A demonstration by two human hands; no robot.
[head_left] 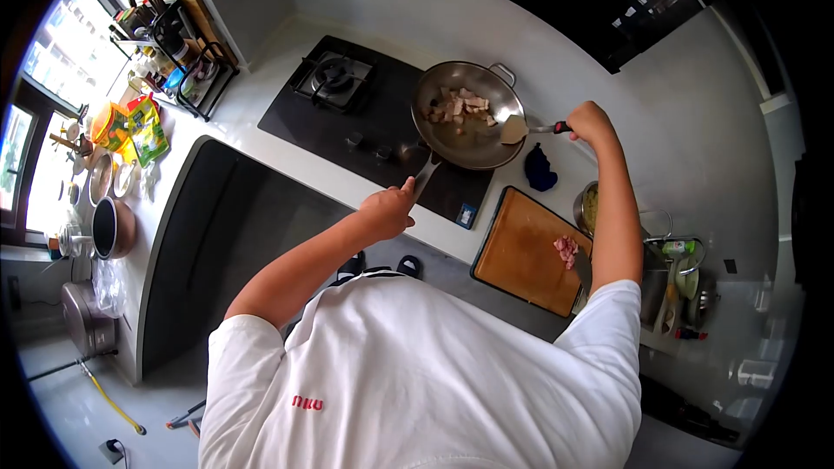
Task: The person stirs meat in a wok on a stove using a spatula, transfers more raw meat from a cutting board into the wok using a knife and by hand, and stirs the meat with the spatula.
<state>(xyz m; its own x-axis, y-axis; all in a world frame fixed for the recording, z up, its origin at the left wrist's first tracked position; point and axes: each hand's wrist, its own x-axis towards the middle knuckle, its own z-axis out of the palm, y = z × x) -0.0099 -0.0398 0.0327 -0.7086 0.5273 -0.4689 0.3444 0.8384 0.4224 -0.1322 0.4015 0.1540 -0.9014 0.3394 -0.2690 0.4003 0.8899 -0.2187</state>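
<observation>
A steel wok (473,149) sits on the right side of the black gas hob, with pieces of meat (462,106) gathered toward its upper part. My left hand (391,208) is closed around the wok's long handle (426,175), at the front of the hob. On the right, my right hand (591,124) grips the dark end of a spatula (514,129). The spatula's pale, wide blade is over the wok's right rim. Beneath the wok, the burner is hidden.
A wooden cutting board (526,247) with raw meat (566,251) and a knife (584,269) lies right of the hob. A dark blue cloth (539,168) is beside the wok. The left burner (334,75) is bare. A pot (114,227) and seasoning rack (195,74) stand left.
</observation>
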